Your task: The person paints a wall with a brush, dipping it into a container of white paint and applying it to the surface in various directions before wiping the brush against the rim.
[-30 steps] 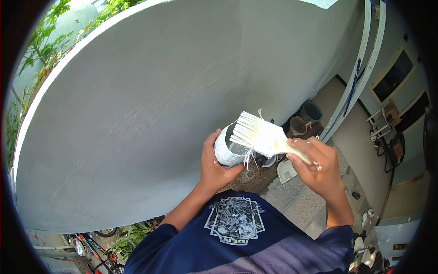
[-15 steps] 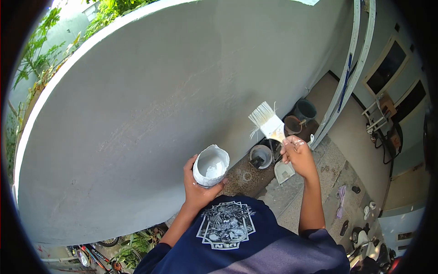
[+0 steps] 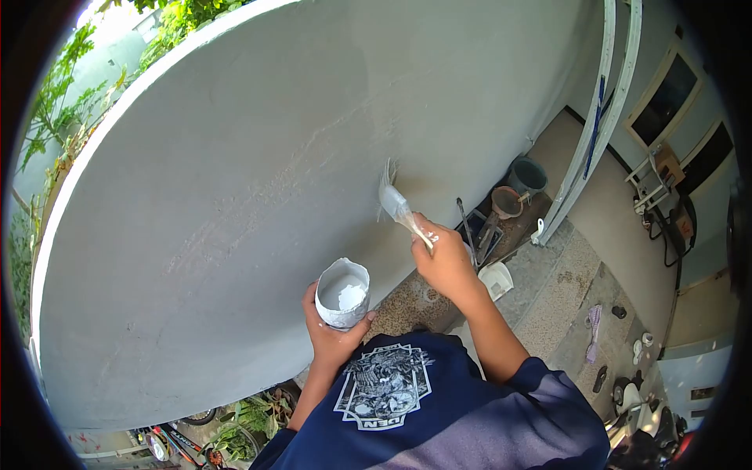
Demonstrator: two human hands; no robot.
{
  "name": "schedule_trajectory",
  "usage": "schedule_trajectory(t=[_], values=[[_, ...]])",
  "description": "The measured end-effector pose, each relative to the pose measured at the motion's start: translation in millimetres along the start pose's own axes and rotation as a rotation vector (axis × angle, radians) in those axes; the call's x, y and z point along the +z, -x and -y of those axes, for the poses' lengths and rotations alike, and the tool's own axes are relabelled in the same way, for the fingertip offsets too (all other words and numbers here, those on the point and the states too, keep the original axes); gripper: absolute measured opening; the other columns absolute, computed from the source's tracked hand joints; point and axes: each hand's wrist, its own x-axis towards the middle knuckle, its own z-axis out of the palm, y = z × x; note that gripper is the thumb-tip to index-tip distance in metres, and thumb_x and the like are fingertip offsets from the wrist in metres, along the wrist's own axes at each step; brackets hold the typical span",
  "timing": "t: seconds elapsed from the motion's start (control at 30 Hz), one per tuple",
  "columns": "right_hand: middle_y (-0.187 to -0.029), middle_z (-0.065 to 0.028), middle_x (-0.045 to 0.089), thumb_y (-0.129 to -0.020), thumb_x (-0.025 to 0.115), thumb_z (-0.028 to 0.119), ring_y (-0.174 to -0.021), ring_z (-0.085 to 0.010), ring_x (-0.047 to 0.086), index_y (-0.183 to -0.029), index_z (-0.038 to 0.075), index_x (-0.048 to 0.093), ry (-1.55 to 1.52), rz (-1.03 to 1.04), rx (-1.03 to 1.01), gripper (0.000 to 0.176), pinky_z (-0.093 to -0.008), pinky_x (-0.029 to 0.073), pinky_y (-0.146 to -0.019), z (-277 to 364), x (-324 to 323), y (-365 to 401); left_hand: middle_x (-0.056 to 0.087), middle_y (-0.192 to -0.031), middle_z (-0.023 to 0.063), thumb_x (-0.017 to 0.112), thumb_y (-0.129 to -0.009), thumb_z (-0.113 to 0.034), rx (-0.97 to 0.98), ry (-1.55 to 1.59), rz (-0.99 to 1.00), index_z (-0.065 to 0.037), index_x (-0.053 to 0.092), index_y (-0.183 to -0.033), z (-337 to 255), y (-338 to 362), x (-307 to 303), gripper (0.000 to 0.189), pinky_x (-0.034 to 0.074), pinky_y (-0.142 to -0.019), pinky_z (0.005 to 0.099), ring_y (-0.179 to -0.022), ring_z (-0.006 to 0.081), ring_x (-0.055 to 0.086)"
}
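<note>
A wide paintbrush (image 3: 395, 205) is gripped by its handle in my right hand (image 3: 446, 262), its splayed bristles at the surface of the grey wall (image 3: 258, 157). My left hand (image 3: 333, 341) is wrapped round a paint-coated pot (image 3: 343, 296) with a ragged rim and white paint inside. The pot sits lower and to the left of the brush, close to the wall. White paint specks show on the fingers of my right hand.
Beyond my right hand are a dark bucket (image 3: 527, 176), a brown pot (image 3: 507, 202) and a white dustpan (image 3: 496, 280) on the ground. A metal ladder (image 3: 599, 133) rises at the right. Sandals, a chair and a motorbike stand farther right; bicycles are at lower left.
My right hand has moved left with the brush, which has turned and come to the wall. The pot in my left hand is slightly lower and farther left.
</note>
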Motion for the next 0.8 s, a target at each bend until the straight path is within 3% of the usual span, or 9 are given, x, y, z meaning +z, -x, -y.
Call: schedule_trajectory(t=[0.07,0.1,0.2,0.27,0.4,0.5,0.57,0.63,0.8], values=[[-0.092,-0.0275,0.067,-0.090,0.057,0.009,-0.076,-0.0348,0.068,-0.127,-0.001,0.062,-0.025,0.022,0.145,0.038,-0.0379,0.052,-0.071,6,-20,5,0.049,-0.129,0.0187,0.092,-0.067,-0.014,0.007,0.006,0.004,0.000,0.030,-0.140,-4,-2,0,0.097,0.045,-0.101,0.0396,-0.120,0.0276,0.055],[-0.089,-0.0246,0.068,-0.091,0.057,0.009,-0.072,-0.0297,0.067,-0.126,0.001,0.064,-0.044,-0.067,0.135,0.037,-0.0364,0.051,-0.068,-9,-23,12,0.050,-0.129,0.0185,0.091,-0.067,-0.014,0.011,0.010,0.012,0.000,0.030,-0.140,-5,-2,-1,0.097,0.045,-0.101,0.0394,-0.120,0.0275,0.055],[-0.085,-0.0220,0.068,-0.091,0.057,0.009,-0.070,-0.0302,0.065,-0.126,0.003,0.064,-0.105,-0.105,0.058,0.036,-0.0363,0.050,-0.067,-14,-32,12,0.050,-0.128,0.0182,0.091,-0.067,-0.013,0.031,0.007,0.018,0.000,0.030,-0.140,0,-3,-2,0.097,0.045,-0.102,0.0394,-0.120,0.0272,0.055],[-0.082,-0.0206,0.068,-0.092,0.058,0.010,-0.068,-0.0265,0.064,-0.126,0.005,0.065,-0.036,0.120,0.171,0.035,-0.0356,0.050,-0.067,3,-25,-2,0.050,-0.129,0.0183,0.091,-0.067,-0.014,0.023,-0.003,0.031,0.000,0.030,-0.140,0,-5,-2,0.097,0.045,-0.102,0.0396,-0.120,0.0272,0.055],[-0.078,-0.0172,0.067,-0.093,0.060,0.010,-0.065,-0.0179,0.059,-0.126,0.005,0.065,-0.046,0.051,0.008,0.034,-0.0328,0.049,-0.066,-15,0,0,0.049,-0.130,0.0184,0.092,-0.066,-0.015,0.032,0.023,0.084,0.000,0.030,-0.140,3,-4,-2,0.098,0.044,-0.102,0.0397,-0.121,0.0272,0.054],[-0.081,-0.0178,0.068,-0.093,0.059,0.010,-0.064,-0.0213,0.059,-0.126,0.004,0.064,-0.137,-0.009,0.096,0.034,-0.0333,0.049,-0.067,-20,-27,19,0.048,-0.131,0.0183,0.092,-0.066,-0.015,0.018,0.061,0.089,-0.001,0.029,-0.140,4,0,0,0.098,0.044,-0.103,0.0396,-0.122,0.0273,0.054],[-0.084,-0.0188,0.069,-0.093,0.059,0.011,-0.064,-0.0234,0.060,-0.126,0.002,0.064,-0.135,0.007,0.126,0.034,-0.0337,0.050,-0.068,-14,-28,11,0.048,-0.131,0.0183,0.092,-0.067,-0.015,0.034,0.051,0.087,-0.001,0.029,-0.140,2,0,1,0.098,0.044,-0.103,0.0396,-0.122,0.0274,0.054],[-0.097,-0.0167,0.073,-0.095,0.060,0.012,-0.082,-0.0161,0.064,-0.127,-0.001,0.063,-0.026,0.173,0.152,0.035,-0.0303,0.050,-0.079,-9,-14,-9,0.048,-0.132,0.0190,0.092,-0.067,-0.016,-0.001,0.054,0.111,-0.001,0.029,-0.140,1,2,1,0.097,0.044,-0.103,0.0397,-0.123,0.0277,0.054],[-0.098,-0.0162,0.073,-0.095,0.062,0.013,-0.083,-0.0141,0.063,-0.126,-0.001,0.063,-0.096,0.082,0.173,0.035,-0.0305,0.050,-0.081,-25,-25,7,0.049,-0.132,0.0195,0.092,-0.067,-0.016,0.031,0.078,0.149,-0.001,0.028,-0.141,0,6,3,0.098,0.045,-0.103,0.0399,-0.123,0.0283,0.054]])
